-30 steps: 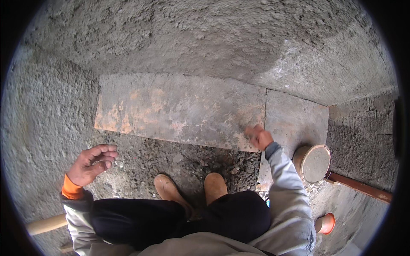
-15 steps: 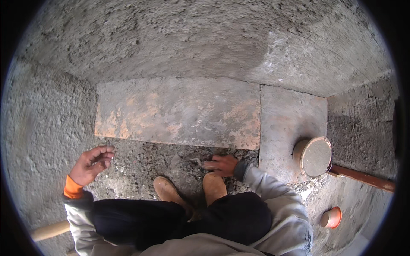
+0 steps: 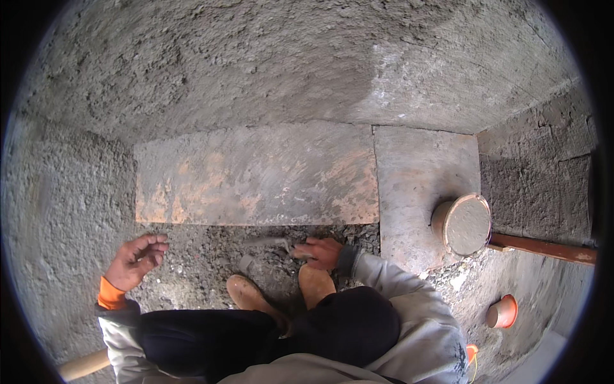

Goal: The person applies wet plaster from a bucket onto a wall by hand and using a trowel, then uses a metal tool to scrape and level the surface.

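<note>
My left hand [image 3: 136, 261] is raised above the gravelly floor at the lower left, fingers loosely curled and apart, holding nothing. My right hand [image 3: 318, 253] is low beside my right boot [image 3: 314, 287], closed on the handle of what looks like a trowel [image 3: 268, 241]; its blurred grey blade points left over rubble. A long flat slab [image 3: 256, 173] with peach-coloured patches lies just beyond that rubble. To its right, a narrower slab [image 3: 412, 173] carries a bucket [image 3: 465, 224] full of grey, wet-looking mix.
Rough cement walls [image 3: 243, 70] surround the slabs. A reddish timber [image 3: 543, 249] runs from behind the bucket to the right. A small orange-rimmed bucket [image 3: 501, 312] lies tipped on the floor at the lower right. A pale wooden pole [image 3: 83, 365] pokes in at the lower left.
My right hand has moved down and left from the long slab to the rubble and has taken hold of the trowel. The whole view has shifted, with the bucket appearing higher.
</note>
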`<action>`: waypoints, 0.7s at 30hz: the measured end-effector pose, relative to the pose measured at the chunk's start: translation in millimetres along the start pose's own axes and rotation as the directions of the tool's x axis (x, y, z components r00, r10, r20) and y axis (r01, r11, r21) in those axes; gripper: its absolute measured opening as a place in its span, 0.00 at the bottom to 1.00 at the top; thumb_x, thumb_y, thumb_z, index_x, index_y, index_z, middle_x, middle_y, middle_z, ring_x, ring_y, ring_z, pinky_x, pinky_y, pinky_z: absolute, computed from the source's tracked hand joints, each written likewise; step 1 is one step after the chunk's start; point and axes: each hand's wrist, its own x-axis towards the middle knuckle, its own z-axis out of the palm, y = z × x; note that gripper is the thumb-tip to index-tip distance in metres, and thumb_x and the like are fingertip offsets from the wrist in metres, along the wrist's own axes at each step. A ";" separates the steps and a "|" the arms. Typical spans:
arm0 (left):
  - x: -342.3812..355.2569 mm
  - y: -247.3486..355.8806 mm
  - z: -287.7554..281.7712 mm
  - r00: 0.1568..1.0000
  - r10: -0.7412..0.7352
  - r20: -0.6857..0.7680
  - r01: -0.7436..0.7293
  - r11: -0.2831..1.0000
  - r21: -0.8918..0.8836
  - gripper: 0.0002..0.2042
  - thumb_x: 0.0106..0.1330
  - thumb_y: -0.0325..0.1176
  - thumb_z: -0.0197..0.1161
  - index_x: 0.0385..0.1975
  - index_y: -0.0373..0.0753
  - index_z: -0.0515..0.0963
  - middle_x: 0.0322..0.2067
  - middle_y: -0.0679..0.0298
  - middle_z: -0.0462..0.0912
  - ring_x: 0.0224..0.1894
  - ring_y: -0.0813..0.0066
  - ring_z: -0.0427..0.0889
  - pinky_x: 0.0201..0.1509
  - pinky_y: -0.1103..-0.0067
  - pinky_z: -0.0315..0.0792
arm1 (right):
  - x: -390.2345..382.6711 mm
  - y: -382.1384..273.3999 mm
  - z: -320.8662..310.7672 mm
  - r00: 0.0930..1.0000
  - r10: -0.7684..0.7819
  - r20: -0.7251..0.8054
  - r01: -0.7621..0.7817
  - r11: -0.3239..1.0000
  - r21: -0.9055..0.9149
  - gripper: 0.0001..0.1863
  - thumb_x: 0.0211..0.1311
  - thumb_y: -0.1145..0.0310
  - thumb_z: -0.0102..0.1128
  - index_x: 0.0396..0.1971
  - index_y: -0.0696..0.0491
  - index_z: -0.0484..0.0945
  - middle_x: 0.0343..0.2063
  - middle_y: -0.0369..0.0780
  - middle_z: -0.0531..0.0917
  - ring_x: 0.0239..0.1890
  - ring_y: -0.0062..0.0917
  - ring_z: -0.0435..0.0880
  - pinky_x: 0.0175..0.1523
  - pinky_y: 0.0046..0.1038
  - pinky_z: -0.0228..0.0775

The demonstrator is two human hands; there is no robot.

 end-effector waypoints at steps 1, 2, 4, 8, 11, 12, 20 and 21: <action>-1.5 -1.8 0.3 1.000 -0.008 -0.008 0.009 1.000 0.018 0.18 0.61 0.24 0.55 0.51 0.30 0.68 0.41 0.60 0.77 0.45 0.75 0.74 0.48 0.80 0.70 | -0.7 0.1 2.1 0.986 0.057 -0.159 -0.045 0.996 0.077 0.27 0.49 0.64 0.55 0.54 0.43 0.68 0.47 0.47 0.74 0.46 0.42 0.76 0.50 0.38 0.70; -1.7 -2.6 0.5 1.000 -0.020 -0.005 0.020 1.000 0.000 0.17 0.61 0.24 0.55 0.51 0.30 0.68 0.41 0.60 0.77 0.45 0.75 0.75 0.48 0.80 0.70 | -0.4 1.4 2.6 0.943 0.123 -0.308 -0.076 0.984 0.160 0.27 0.49 0.63 0.55 0.54 0.44 0.69 0.48 0.46 0.73 0.46 0.41 0.76 0.50 0.37 0.70; 5.4 3.9 3.5 0.999 -0.028 0.037 0.029 0.999 -0.025 0.17 0.61 0.24 0.55 0.51 0.30 0.68 0.41 0.60 0.77 0.44 0.75 0.75 0.48 0.80 0.70 | 0.0 69.6 22.1 0.742 0.175 -0.647 0.041 0.952 0.305 0.23 0.54 0.63 0.52 0.51 0.52 0.69 0.39 0.43 0.76 0.40 0.34 0.78 0.43 0.34 0.72; 2.5 -14.5 -6.0 1.000 0.001 0.007 -0.001 0.997 -0.077 0.18 0.60 0.23 0.56 0.51 0.29 0.67 0.41 0.60 0.77 0.43 0.76 0.75 0.48 0.82 0.69 | -9.8 86.0 -39.6 0.651 0.724 -0.230 0.233 0.098 0.967 0.15 0.59 0.61 0.49 0.42 0.54 0.70 0.24 0.36 0.75 0.21 0.22 0.74 0.21 0.25 0.68; 7.6 -15.6 -5.3 0.999 -0.037 0.011 0.038 0.996 -0.078 0.18 0.60 0.23 0.55 0.50 0.29 0.67 0.40 0.61 0.77 0.43 0.77 0.74 0.47 0.83 0.69 | -34.3 104.3 -59.3 0.534 0.797 -0.282 0.365 0.084 0.927 0.15 0.60 0.58 0.47 0.40 0.52 0.70 0.20 0.33 0.73 0.17 0.19 0.70 0.17 0.23 0.63; 9.3 -16.7 -5.5 0.999 -0.039 0.020 0.041 0.997 -0.066 0.17 0.60 0.23 0.55 0.50 0.29 0.67 0.39 0.61 0.77 0.43 0.77 0.74 0.47 0.83 0.69 | -49.3 118.7 -64.3 0.523 0.804 -0.284 0.445 0.027 0.895 0.14 0.60 0.58 0.47 0.39 0.52 0.70 0.19 0.32 0.72 0.16 0.19 0.70 0.17 0.23 0.63; 26.1 -26.6 -12.3 0.996 -0.036 0.081 0.052 0.978 -0.201 0.18 0.59 0.21 0.56 0.50 0.29 0.67 0.40 0.60 0.75 0.43 0.75 0.75 0.48 0.81 0.70 | -74.3 83.8 9.0 0.337 0.906 -0.256 0.669 -0.039 0.742 0.15 0.58 0.55 0.43 0.36 0.50 0.69 0.19 0.33 0.69 0.17 0.23 0.69 0.20 0.27 0.65; 35.2 -32.4 -12.3 0.996 0.001 0.089 0.018 0.977 -0.213 0.18 0.59 0.22 0.56 0.50 0.28 0.66 0.40 0.59 0.76 0.43 0.75 0.75 0.48 0.80 0.70 | -62.6 86.7 2.5 0.426 0.847 -0.317 0.712 -0.098 0.695 0.15 0.57 0.56 0.44 0.36 0.50 0.70 0.19 0.34 0.70 0.18 0.23 0.70 0.21 0.28 0.67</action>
